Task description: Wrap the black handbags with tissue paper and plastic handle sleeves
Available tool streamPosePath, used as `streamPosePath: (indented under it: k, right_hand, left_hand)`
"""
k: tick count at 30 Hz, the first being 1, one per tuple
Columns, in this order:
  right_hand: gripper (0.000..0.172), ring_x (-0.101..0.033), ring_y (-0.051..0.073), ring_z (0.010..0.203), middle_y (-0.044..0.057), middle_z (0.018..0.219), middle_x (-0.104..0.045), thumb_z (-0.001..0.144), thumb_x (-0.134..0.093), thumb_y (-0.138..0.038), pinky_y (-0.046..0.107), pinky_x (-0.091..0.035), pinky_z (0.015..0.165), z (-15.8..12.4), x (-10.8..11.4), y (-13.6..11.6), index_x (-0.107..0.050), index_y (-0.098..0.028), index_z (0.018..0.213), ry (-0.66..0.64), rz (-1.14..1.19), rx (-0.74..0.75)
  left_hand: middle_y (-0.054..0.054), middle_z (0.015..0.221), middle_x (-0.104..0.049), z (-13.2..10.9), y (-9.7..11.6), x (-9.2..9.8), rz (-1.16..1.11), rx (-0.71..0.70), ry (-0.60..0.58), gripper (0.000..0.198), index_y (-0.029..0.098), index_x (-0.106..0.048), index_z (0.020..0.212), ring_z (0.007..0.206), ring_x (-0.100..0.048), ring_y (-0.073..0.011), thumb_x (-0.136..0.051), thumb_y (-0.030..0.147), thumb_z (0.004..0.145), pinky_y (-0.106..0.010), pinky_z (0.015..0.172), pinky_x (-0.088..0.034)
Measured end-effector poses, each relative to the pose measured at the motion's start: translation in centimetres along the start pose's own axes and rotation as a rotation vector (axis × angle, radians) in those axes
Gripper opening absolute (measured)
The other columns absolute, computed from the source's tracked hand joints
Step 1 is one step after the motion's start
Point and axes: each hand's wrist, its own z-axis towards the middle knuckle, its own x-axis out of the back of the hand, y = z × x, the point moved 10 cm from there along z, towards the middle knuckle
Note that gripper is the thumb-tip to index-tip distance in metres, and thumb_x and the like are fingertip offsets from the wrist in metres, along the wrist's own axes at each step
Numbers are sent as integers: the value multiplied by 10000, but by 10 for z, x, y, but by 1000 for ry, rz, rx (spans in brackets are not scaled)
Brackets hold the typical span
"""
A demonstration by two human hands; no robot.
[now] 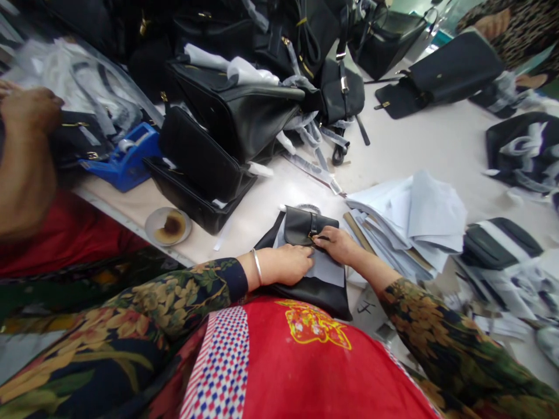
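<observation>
A small black handbag (305, 279) lies flat at the near table edge, its flap (301, 226) folded back and a grey sheet of paper (325, 266) lying on it. My left hand (286, 263) rests on the bag with fingers curled, pressing down on the paper and leather. My right hand (338, 243) is closed in a pinch at the flap's clasp, holding a thin dark piece (323, 237) that I cannot make out. A silver bangle (257, 266) sits on my left wrist.
A stack of white paper sheets (406, 224) lies right of the bag. Several black handbags (227, 116) crowd the back. A blue tape dispenser (126, 157) and a small dish (168, 226) sit at the left, near another person's arm (24, 151). More wrapped bags (498, 244) lie right.
</observation>
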Motion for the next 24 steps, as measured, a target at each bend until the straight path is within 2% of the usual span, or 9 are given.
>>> streamPosePath:
  k: [4,8,14,18,24]
  right_hand:
    - [244,-612,162,771,54,819,-649,930,-564,-256,265,-443,739,3,4,-11,-741,-169,786,-74,-100,72]
    - [257,-609,171,768,59,803,-657,933,-558,-267,268,-445,730,2,4,-12,-727,-179,761,-110,-146,90]
    - [248,-625,171,787,66,858,-663,936,-563,-298,266,-459,745,-7,-3,-2,-752,-181,827,-40,-150,-7]
    - [240,-636,170,797,64,876,-669,921,-577,-327,266,-466,753,-11,-6,1,-754,-183,847,6,-109,-54]
    - [230,-617,165,708,43,775,-676,865,-640,-360,266,-449,664,-8,-7,12,-705,-170,752,15,-86,-133]
  left_hand:
    - [-220,1425,-479,-9,-7,0,-12,40,-39,422,176,-556,1341,1121,-624,-340,-476,263,935,-463,844,-542]
    - [-216,1467,-451,-12,-10,-1,-35,56,-44,442,235,-540,1379,1184,-592,-361,-470,333,953,-517,929,-489]
    - [-172,1237,-629,-14,-13,0,-52,74,-52,397,245,-591,1322,1073,-644,-301,-486,350,954,-421,865,-509]
    - [-156,1126,-687,-18,-11,5,-61,49,-76,360,188,-654,1218,973,-675,-267,-456,356,969,-355,797,-517]
    - [-138,1111,-722,-21,-13,7,-82,78,-102,347,143,-693,1129,974,-685,-250,-454,340,971,-317,788,-506]
